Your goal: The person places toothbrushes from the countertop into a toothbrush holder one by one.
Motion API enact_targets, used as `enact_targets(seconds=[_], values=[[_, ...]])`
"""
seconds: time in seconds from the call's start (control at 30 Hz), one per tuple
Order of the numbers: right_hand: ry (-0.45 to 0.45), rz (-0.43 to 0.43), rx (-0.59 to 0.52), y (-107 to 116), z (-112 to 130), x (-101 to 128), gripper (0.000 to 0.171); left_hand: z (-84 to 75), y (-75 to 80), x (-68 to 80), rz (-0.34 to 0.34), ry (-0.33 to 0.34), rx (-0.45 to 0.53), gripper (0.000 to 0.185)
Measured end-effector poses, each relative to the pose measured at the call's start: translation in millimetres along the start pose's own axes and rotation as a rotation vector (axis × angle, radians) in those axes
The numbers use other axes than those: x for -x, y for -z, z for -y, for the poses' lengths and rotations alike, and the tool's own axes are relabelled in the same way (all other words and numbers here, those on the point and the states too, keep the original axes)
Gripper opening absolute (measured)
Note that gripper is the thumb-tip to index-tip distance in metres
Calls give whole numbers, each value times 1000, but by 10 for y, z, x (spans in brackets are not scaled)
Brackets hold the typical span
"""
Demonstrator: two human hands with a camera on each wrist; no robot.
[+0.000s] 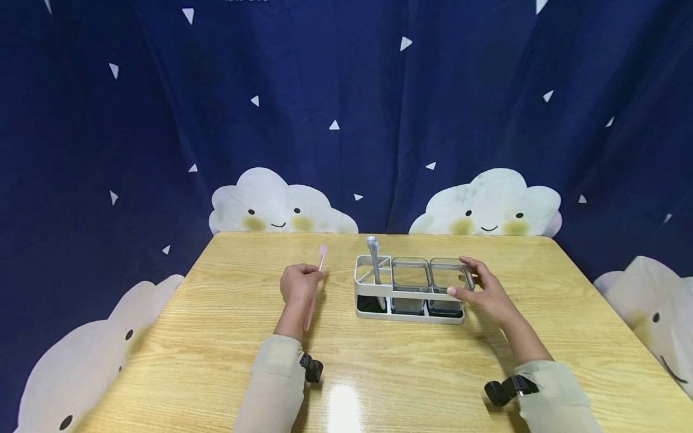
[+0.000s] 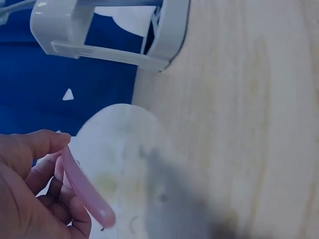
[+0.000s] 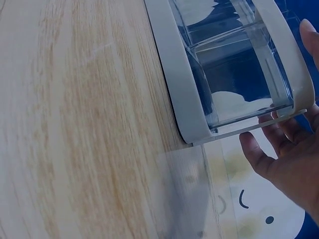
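A wooden surface (image 1: 379,373) stands before a dark blue cloud-print curtain (image 1: 346,108). The white rack (image 1: 409,289) sits at centre, a grey toothbrush (image 1: 373,258) upright in its 9 o'clock compartment. The right hand (image 1: 482,291) curls around the rack's 3 o'clock end. The left hand (image 1: 299,284), at the rack's 9 o'clock, pinches a pink toothbrush (image 1: 316,288).

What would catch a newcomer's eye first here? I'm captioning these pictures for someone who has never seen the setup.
First, the white organizer rack at the middle of the wooden table, with two clear cups and a grey toothbrush upright in its left compartment. The right hand holds the rack's right end, while the left hand grips a pink toothbrush to its left. Behind hangs a navy curtain with smiling clouds.
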State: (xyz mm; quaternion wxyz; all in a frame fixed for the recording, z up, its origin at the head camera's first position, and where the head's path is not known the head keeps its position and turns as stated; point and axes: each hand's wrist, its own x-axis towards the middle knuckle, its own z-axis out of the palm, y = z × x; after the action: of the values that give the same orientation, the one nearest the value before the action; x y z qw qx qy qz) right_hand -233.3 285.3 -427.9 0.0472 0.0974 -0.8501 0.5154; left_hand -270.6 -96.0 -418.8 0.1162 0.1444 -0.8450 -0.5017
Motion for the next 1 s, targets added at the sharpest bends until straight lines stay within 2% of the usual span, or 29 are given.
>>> enact_targets(seconds=[0.2,0.5,0.73,1.0], values=[[-7,-1,-5,-9,50,11,78,-109,23,28,-23,-32,85,8],[-6,-2,1,-14,-7,-1,79,-230,83,71,-68,-78,186,9],[-18,-1,-13,-2,40,19,79,-299,126,99,-110,-124,222,10],[-17,-1,-3,-2,18,12,79,-356,190,164,-84,-164,300,16]])
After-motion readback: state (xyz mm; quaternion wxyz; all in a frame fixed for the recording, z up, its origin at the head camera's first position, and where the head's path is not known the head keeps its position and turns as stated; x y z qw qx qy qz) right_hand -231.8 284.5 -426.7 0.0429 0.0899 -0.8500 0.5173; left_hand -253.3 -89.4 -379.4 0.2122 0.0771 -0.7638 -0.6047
